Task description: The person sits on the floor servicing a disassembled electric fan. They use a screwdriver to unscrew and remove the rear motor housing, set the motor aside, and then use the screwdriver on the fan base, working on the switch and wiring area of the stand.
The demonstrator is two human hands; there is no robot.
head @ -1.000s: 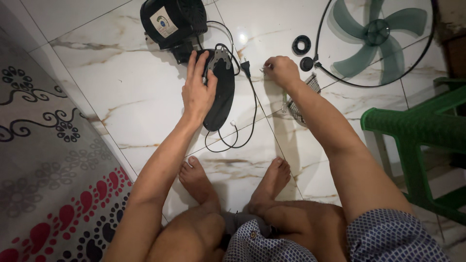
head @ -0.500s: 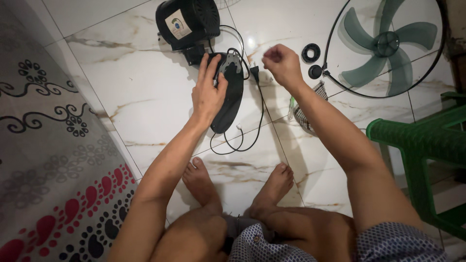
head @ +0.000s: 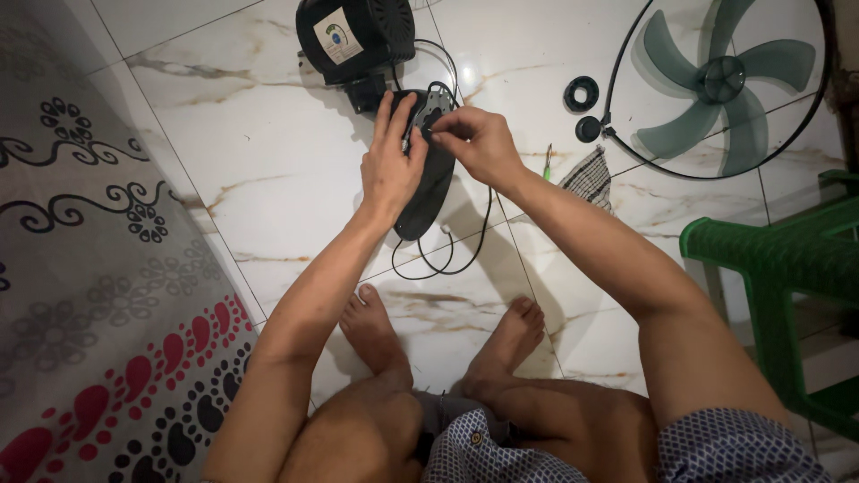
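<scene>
Moved: right hand point(head: 479, 143) now in at left hand point(head: 391, 165), over panel point(head: 428, 192).
Grip: left flat on panel, open; right pinched at panel top, contents unclear.

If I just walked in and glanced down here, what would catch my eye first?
Most likely the two hands meeting at the middle of the marble floor: the left hand lies flat on a long black fan housing while the right hand pinches something small at its top end. Next, the green fan blade inside its wire guard at upper right, and the black motor unit at the top.
</scene>
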